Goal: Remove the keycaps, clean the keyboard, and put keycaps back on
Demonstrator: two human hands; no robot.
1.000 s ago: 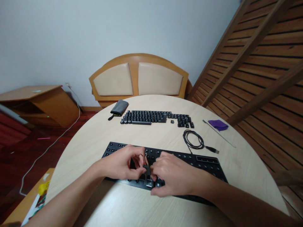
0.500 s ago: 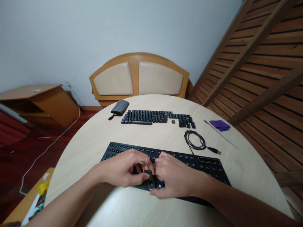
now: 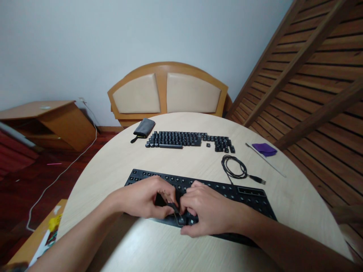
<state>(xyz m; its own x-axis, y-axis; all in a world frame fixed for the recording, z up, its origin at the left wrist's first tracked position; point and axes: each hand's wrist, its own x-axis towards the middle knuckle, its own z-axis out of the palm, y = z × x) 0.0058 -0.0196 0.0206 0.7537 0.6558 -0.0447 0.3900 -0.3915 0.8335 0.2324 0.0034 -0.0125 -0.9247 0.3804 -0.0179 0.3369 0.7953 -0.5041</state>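
A black keyboard (image 3: pixel 224 192) with most of its keycaps off lies at an angle under both hands. My left hand (image 3: pixel 150 196) pinches a small keycap puller (image 3: pixel 173 207) with a dark grip and thin wire prongs. The prongs reach down around a black keycap (image 3: pixel 182 221) near the keyboard's front edge. My right hand (image 3: pixel 210 211) rests on the keyboard just right of the puller, its fingers curled and touching beside the prongs. Its thumb lies at the front edge, gripping the keyboard from that side. The fingertips are partly hidden.
Loose black keycaps (image 3: pixel 176 139) lie in rows at the back of the round table (image 3: pixel 107 166). A grey pouch (image 3: pixel 144 127) sits left of them. At the right are a coiled USB cable (image 3: pixel 235 173), a thin rod (image 3: pixel 266 160) and a purple cloth (image 3: pixel 264 149).
The keycap puller's grip has tilted to the left with my left hand, while its prongs stay at the keycap. My right hand has barely moved, its fingers shifting slightly.
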